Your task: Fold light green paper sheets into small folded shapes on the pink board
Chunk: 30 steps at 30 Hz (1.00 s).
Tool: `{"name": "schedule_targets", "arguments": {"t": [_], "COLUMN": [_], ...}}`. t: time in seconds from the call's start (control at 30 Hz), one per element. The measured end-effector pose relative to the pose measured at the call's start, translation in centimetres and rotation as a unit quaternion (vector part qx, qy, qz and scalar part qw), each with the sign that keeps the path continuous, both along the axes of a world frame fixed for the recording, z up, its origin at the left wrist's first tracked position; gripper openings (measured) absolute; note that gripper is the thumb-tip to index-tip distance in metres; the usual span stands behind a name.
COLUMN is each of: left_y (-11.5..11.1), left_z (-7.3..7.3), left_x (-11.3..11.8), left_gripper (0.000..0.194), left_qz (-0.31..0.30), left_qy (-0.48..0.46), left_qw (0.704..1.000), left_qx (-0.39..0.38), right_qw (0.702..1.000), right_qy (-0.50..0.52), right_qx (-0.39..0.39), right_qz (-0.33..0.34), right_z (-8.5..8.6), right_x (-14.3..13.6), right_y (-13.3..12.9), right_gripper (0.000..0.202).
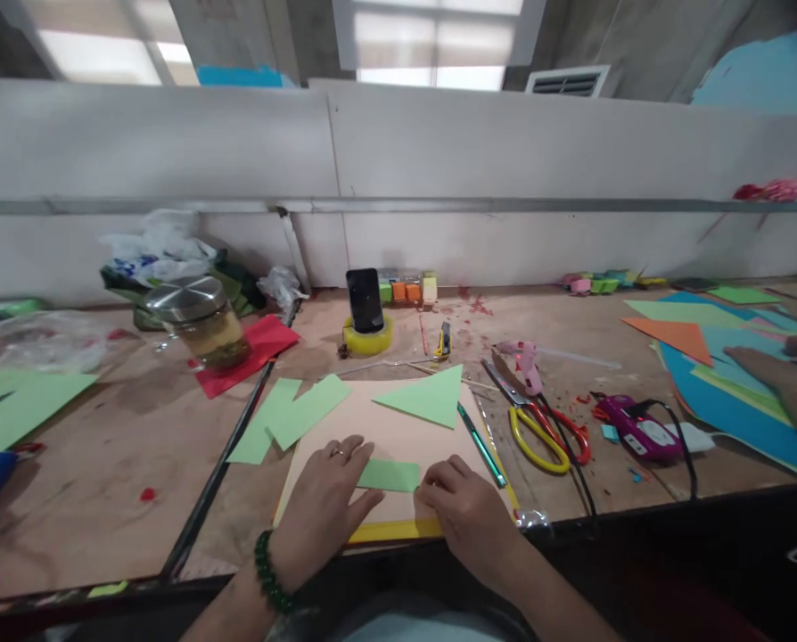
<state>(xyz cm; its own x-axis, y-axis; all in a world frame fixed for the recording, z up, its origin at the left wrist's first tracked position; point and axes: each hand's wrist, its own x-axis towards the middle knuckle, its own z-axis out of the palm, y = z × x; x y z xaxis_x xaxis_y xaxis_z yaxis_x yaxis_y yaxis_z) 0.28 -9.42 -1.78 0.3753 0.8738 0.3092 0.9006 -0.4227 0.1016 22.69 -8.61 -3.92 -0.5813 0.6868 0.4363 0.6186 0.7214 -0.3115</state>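
A small light-green paper strip [391, 476] lies on a stack of pale peach paper [332, 441] with a yellow sheet's edge showing at the front. My left hand [328, 495] rests flat over the strip's left end, fingers stretched out, a ring on one finger and green beads at the wrist. At the other end, my right hand [462, 504] has curled fingers pinching the strip's edge. Beyond my hands are a green paper triangle [431, 399] and a notched green piece [284, 417]. To the right lies a slim green craft knife [482, 448].
Scissors with yellow handles [538, 444], a pink glue gun [527, 364] and a purple device with a cable [643, 430] lie rightward. A phone [365, 300] stands in a yellow tape roll [370, 337]. A glass jar [201, 325] stands left. Another person's hand [766, 370] touches coloured paper.
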Motion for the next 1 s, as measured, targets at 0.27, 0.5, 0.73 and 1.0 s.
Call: {"name": "schedule_targets", "arguments": {"t": [0.27, 0.5, 0.73, 1.0], "left_y": [0.8, -0.2, 0.1, -0.6], "left_z": [0.0, 1.1, 1.9, 2.0], "left_x": [0.6, 0.8, 0.7, 1.5], "left_gripper": [0.01, 0.031, 0.025, 0.014], "left_qz": [-0.053, -0.136, -0.134, -0.185], "left_qy": [-0.018, -0.112, -0.03, -0.007], "left_qw": [0.998, 0.974, 0.983, 0.964], "left_qx": [0.007, 0.146, 0.126, 0.19], "right_qw": [0.991, 0.939, 0.891, 0.827], "right_qy": [0.09, 0.206, 0.222, 0.32], "right_qx": [-0.101, -0.275, -0.393, -0.459], "right_qz": [0.004, 0.003, 0.053, 0.05], "right_z": [1.2, 2.6, 3.5, 2.8], "right_x": [0.6, 0.4, -0.7, -1.3], "right_y": [-0.3, 0.1, 0.2, 1.1], "right_gripper": [0.028, 0.029, 0.035, 0.055]}}
